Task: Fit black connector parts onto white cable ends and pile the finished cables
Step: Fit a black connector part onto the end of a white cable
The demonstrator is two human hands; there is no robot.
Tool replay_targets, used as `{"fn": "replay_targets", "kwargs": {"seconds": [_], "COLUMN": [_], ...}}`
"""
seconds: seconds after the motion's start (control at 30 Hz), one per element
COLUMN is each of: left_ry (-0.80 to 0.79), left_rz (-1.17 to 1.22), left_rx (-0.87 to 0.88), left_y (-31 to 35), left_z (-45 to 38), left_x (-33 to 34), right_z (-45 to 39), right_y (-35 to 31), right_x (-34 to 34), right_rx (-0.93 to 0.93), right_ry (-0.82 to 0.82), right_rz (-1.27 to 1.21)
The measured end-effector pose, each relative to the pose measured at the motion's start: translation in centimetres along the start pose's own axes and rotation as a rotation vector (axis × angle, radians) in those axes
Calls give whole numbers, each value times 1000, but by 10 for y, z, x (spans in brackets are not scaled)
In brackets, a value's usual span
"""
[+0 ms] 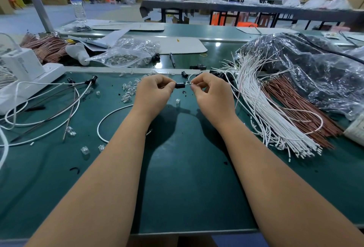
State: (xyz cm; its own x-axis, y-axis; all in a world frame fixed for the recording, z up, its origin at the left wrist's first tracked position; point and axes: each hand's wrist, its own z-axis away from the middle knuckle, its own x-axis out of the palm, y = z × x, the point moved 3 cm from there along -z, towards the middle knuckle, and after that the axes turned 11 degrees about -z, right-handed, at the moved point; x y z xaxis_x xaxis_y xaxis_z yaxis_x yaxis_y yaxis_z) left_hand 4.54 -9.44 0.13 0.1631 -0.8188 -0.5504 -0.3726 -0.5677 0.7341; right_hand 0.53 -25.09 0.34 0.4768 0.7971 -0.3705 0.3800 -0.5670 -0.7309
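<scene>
While left hand (152, 94) pinches black connector (179, 85) | right hand (211, 94) pinches white cable (190, 78) | labels unreadable

Bright overhead light is glaring off the green table (217, 44) at one o'clock. Soft arm shadows are falling centre; edges are bending, background blurring.

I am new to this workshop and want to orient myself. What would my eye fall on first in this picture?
First, the two hands at the centre: the left hand grips a small black connector part, and the right hand pinches a white cable end right beside it. Next, to the right, a thick bundle of white cables fans across the green table, with brown wires beside it. On the left lie a few cables with black ends.
</scene>
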Motion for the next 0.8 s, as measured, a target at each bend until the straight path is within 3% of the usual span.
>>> {"fn": "replay_targets", "kwargs": {"seconds": [0.27,0.8], "left_ry": [-39,12], "left_rz": [37,-73], "left_rx": [-22,152], "left_y": [2,8], "left_z": [2,5], "left_x": [0,1], "right_z": [-1,0], "right_y": [3,5], "right_x": [-2,-1], "right_rx": [55,75], "right_ry": [12,-33], "right_rz": [26,5]}}
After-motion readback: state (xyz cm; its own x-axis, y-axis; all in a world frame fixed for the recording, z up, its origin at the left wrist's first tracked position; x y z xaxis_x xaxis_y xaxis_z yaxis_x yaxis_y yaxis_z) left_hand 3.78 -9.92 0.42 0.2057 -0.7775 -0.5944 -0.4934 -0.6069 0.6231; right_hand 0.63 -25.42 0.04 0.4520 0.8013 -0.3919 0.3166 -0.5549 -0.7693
